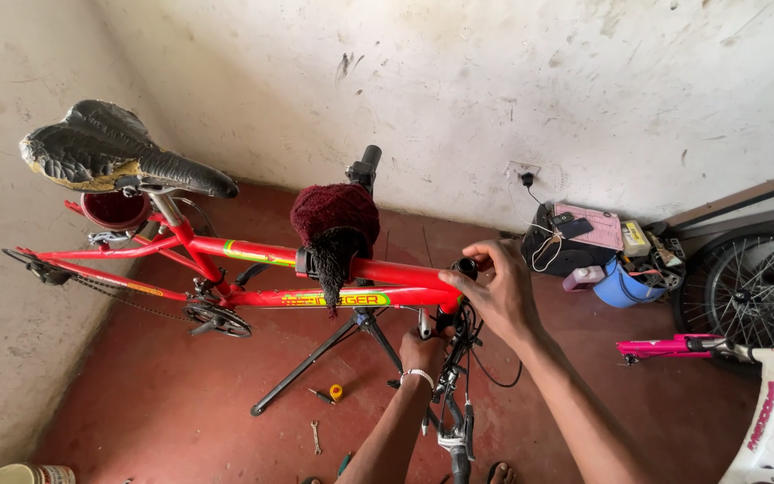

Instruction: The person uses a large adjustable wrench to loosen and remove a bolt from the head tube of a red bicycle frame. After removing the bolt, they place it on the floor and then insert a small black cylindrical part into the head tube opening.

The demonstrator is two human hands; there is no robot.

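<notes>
- Red steel bicycle frame (253, 252) with no wheels on it is clamped at the top tube in a black folding repair stand (351, 332), which sits on the dark red floor (163, 403) out from the corner where the two walls meet.
- Right hand (494, 291) is cupped over the top of the head tube, fingers curled round a small black round cap (468, 266) there, pinching it.
- Left hand (423, 348) comes up from below at the fork end, fingers closed round something under the head tube. Can't make out exactly what, cables hide it.
- Risk as I see it: the frame only hangs in one clamp, padded by a dark maroon knitted rag (335, 220). Hard twisting at the front could swing it round or tip the stand.
- Loose black brake cables (472, 354) dangle right by both hands, easy to snag or pinch.
- Small spanner (315, 436) and a yellow-handled tool (329, 393) lie on the floor by the stand legs, good for tripping on.
- Worn black saddle (118, 152) sticks out toward the left wall. A pink and white bicycle (745, 394) crowds the right edge of the floor, and a blue plastic container (624, 287) sits with clutter along the back wall.
</notes>
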